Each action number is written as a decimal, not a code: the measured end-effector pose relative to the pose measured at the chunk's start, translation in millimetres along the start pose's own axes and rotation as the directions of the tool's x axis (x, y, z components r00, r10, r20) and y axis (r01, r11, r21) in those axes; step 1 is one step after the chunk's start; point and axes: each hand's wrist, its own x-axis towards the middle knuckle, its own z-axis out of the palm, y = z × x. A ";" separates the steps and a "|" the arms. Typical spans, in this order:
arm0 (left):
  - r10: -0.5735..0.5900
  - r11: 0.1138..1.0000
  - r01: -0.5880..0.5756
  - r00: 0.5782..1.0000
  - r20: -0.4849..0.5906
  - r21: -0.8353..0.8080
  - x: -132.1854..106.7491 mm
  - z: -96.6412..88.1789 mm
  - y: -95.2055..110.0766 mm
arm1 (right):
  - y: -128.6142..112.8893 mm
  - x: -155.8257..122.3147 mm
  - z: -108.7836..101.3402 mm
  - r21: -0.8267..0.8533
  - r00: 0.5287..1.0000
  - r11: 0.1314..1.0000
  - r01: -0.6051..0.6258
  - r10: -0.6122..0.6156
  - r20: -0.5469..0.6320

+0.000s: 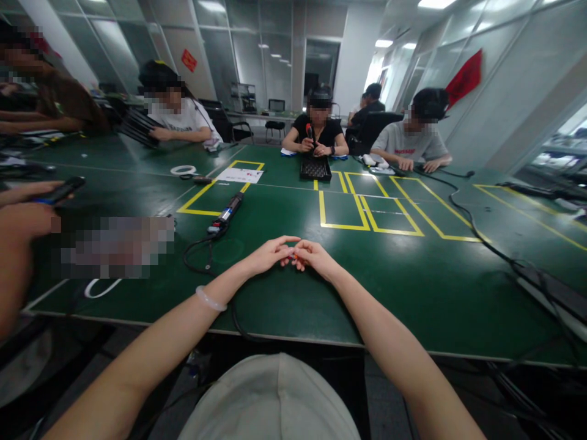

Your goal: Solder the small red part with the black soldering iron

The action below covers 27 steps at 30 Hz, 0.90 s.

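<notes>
"What sort of place is this?"
"An office-like workshop: glass partitions (110, 43) and office chairs (276, 105) behind, people (300, 131) seated round a big green table (275, 211) marked out with yellow tape (346, 227)."

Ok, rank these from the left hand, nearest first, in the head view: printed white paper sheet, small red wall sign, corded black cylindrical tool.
1. Black tool: beyond left hand, leftward.
2. White sheet: farther across, also leftward.
3. Red wall sign: background, left.

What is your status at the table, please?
Left hand and right hand together at a small orange-red item; unclear which grips it. Dark corded tool lying to their left, apart from both.
</notes>
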 end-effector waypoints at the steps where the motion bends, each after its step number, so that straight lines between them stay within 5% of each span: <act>1: -0.002 1.000 0.002 1.000 -0.006 0.000 -0.1 -0.5 -1.0 | 0.4 0.6 -0.4 0.005 1.000 1.000 0.005 -0.005 -0.008; 7: 0.027 0.998 -0.025 0.999 -0.039 0.049 -1.2 -2.2 -3.6 | 2.9 4.2 -4.9 -0.027 0.994 0.999 0.035 -0.038 -0.101; 11: 0.104 0.967 -0.077 0.990 -0.098 0.244 -4.8 -1.9 -0.3 | 3.1 4.4 -6.0 -0.043 0.990 0.998 0.044 -0.049 -0.130; 16: 0.257 0.796 -0.145 0.960 -0.112 0.587 -10.3 1.1 2.5 | 0.5 1.8 -4.5 0.016 0.995 1.000 0.011 -0.009 -0.104; 20: 0.294 0.688 -0.154 0.953 -0.079 0.709 -10.0 0.8 4.6 | -1.0 0.4 -5.0 0.024 0.998 1.000 0.015 -0.014 -0.053; 23: 0.303 0.624 -0.115 0.947 -0.104 0.773 -8.1 -16.5 4.4 | -0.1 1.6 -6.6 0.034 0.996 0.999 0.035 -0.032 -0.078; 27: 0.325 0.493 0.205 0.858 -0.397 0.846 -12.3 -70.6 -12.9 | 2.9 4.3 -9.1 0.046 0.991 0.998 0.040 -0.034 -0.133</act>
